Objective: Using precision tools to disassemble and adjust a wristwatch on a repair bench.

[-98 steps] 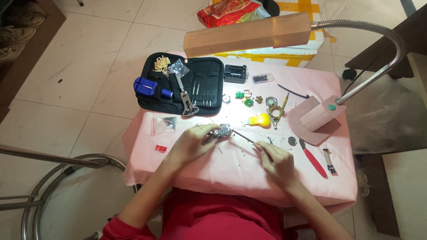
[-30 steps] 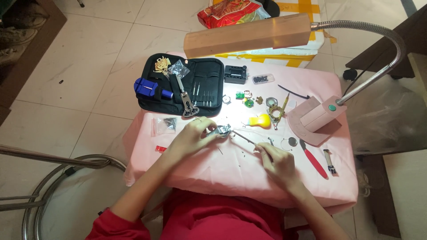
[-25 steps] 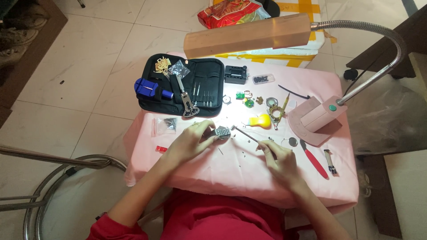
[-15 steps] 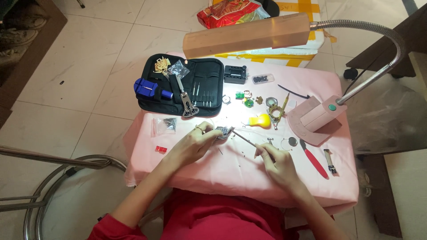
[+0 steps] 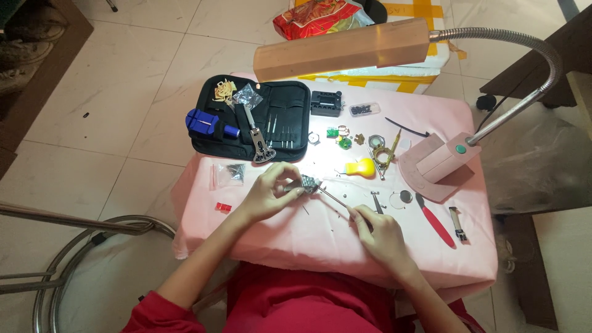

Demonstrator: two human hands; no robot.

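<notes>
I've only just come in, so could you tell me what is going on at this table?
A person in red sits at a table with a pink cloth, under a desk lamp. The left hand pinches a small metal watch part, while the right hand holds a thin tool whose tip meets it. An open black tool case, a yellow-handled tool and red pliers lie around.

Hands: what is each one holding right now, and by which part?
Left hand pinches a small metal watch part at its left side. Right hand grips a thin tool by its rear end, tip at the part.
</notes>
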